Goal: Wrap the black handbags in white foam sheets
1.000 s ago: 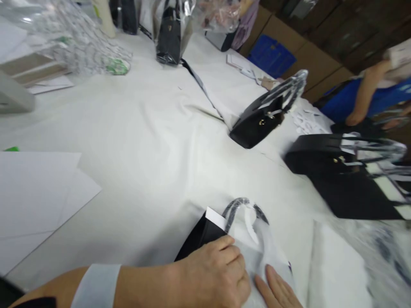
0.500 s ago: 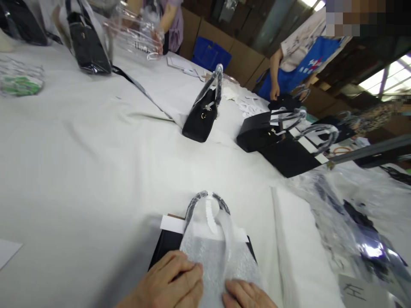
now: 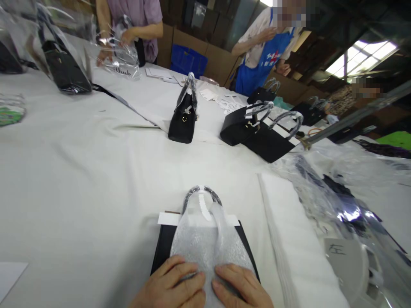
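A black handbag (image 3: 162, 252) lies flat on the white table (image 3: 80, 171) right in front of me, its wrapped handle (image 3: 201, 194) pointing away. A sheet of white foam wrap (image 3: 208, 244) covers its front. My left hand (image 3: 170, 286) and my right hand (image 3: 242, 286) both press flat on the lower part of the foam, fingers stretched and meeting in the middle. Neither hand grips anything.
A stack of white foam sheets (image 3: 295, 248) lies to the right, with crinkled clear plastic bags (image 3: 337, 201) beyond. An upright black handbag (image 3: 183, 115) and two more bags (image 3: 257, 132) stand mid-table. Two people (image 3: 257, 47) work at the far edge.
The view swung up and to the right. The bag went from angled to square before me. My right hand came onto the foam beside the left.
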{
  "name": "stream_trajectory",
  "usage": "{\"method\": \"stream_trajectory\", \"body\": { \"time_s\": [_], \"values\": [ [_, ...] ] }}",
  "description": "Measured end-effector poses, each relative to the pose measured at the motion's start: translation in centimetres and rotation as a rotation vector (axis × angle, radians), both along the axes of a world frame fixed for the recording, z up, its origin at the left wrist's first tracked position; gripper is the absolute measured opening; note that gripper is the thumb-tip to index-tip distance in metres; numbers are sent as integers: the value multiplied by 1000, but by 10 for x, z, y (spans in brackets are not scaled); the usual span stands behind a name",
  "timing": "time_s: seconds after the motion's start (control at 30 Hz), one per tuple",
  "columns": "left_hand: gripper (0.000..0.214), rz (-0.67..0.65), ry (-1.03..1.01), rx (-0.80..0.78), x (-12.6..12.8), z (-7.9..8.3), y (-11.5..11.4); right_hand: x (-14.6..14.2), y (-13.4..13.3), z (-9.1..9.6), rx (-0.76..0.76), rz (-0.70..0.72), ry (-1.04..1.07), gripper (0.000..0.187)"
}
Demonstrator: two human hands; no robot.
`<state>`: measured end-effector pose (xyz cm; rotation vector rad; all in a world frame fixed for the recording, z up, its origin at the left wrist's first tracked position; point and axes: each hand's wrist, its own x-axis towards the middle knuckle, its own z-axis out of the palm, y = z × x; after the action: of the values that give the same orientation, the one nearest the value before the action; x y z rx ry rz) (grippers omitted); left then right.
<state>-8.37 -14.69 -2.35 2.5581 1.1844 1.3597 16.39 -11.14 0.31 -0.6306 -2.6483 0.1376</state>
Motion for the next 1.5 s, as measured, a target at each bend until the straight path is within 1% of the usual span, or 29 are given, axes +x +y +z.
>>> {"method": "stream_trajectory", "body": {
  "time_s": [0.03, 0.1, 0.13, 0.2, 0.27, 0.33, 0.37, 0.4, 0.47, 0.6, 0.7, 0.77, 0.8, 0.9, 0.97, 1.0, 1.07, 1.13, 1.2, 1.27, 1.33, 1.4, 1.43, 1.5],
  "values": [
    [19, -7, 20, -9, -1, 3, -3, 0, -3, -1, 0, -8, -17, 35],
    [17, -12, 123, -76, 1, 12, -12, -4, -8, 0, 15, -35, -25, 35],
    [22, -5, 192, -123, 3, 17, -17, -6, -11, 1, 22, -57, -11, 36],
    [52, 31, 348, -258, 12, 25, -28, -9, -16, 4, 21, -107, 35, 38],
    [84, 115, 434, -355, 25, 30, -39, -11, -20, 6, 26, -134, 87, 38],
    [108, 213, 480, -384, 38, 31, -47, -11, -24, 5, 37, -146, 108, 37],
    [115, 248, 497, -374, 43, 31, -49, -10, -26, 4, 48, -150, 114, 36],
    [118, 265, 511, -355, 48, 31, -52, -10, -28, 2, 63, -156, 120, 33],
    [109, 259, 542, -339, 51, 32, -55, -10, -31, 0, 100, -172, 136, 30],
    [81, 230, 585, -330, 46, 32, -58, -12, -37, -2, 139, -180, 159, 25],
    [66, 178, 610, -274, 40, 27, -56, -5, -55, -3, 113, -159, 236, 25],
    [65, 135, 642, -244, 37, 24, -54, 11, -79, -10, 88, -124, 239, 31],
    [64, 118, 664, -237, 37, 23, -53, 23, -93, -17, 71, -102, 198, 33],
    [53, 106, 728, -257, 40, 29, -51, 68, -138, -43, 18, -79, -14, 39],
    [46, 125, 767, -287, 46, 37, -51, 95, -162, -61, -22, -108, -150, 51],
    [46, 140, 784, -303, 49, 41, -51, 104, -171, -68, -43, -130, -209, 59],
    [50, 166, 807, -330, 55, 47, -51, 114, -182, -75, -85, -169, -307, 72],
    [62, 168, 806, -344, 58, 48, -52, 111, -183, -74, -100, -188, -362, 77],
    [80, 158, 784, -352, 58, 46, -54, 101, -178, -69, -81, -155, -359, 71],
    [91, 152, 762, -362, 55, 42, -56, 89, -169, -64, -61, -90, -291, 63],
    [89, 149, 749, -374, 53, 39, -58, 77, -160, -59, -66, -25, -139, 57],
    [86, 144, 745, -377, 52, 38, -59, 65, -149, -54, -105, 13, 54, 50],
    [85, 142, 743, -375, 52, 38, -59, 60, -144, -50, -126, 19, 147, 48],
    [82, 143, 740, -369, 52, 38, -59, 53, -135, -42, -159, -14, 279, 46]
  ]
}}
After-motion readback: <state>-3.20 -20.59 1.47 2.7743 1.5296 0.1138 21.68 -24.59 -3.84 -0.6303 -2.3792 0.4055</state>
